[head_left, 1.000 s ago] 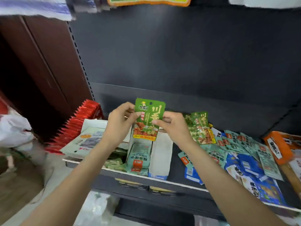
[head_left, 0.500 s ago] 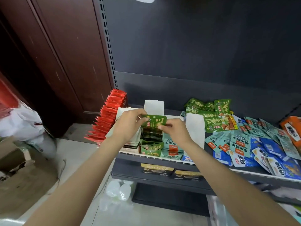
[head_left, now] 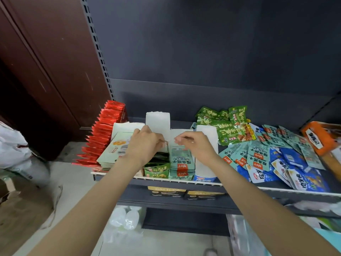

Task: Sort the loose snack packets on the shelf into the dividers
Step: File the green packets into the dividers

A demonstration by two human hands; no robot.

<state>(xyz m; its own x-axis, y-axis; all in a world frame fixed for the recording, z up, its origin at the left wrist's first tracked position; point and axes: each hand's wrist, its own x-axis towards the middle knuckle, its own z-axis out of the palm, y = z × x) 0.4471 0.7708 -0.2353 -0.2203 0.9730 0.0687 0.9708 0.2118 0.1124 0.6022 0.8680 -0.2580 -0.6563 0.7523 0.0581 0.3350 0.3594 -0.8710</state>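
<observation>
The shelf [head_left: 276,190] spans my view, both grips working above its front-left portion. To the right of the right grip [head_left: 195,145] lies the loose heap of snack packets [head_left: 267,154], green ones behind, teal and blue ones nearer the edge. Under and between the grips stand the white dividers [head_left: 157,122], with a filed row of green packets [head_left: 156,169] beneath the left grip [head_left: 145,143] and teal packets [head_left: 181,163] beneath the right. The left grip's fingers curl down into the green row; whether they pinch a packet I cannot tell. The right grip's fingers are loosely bent, holding nothing visible.
</observation>
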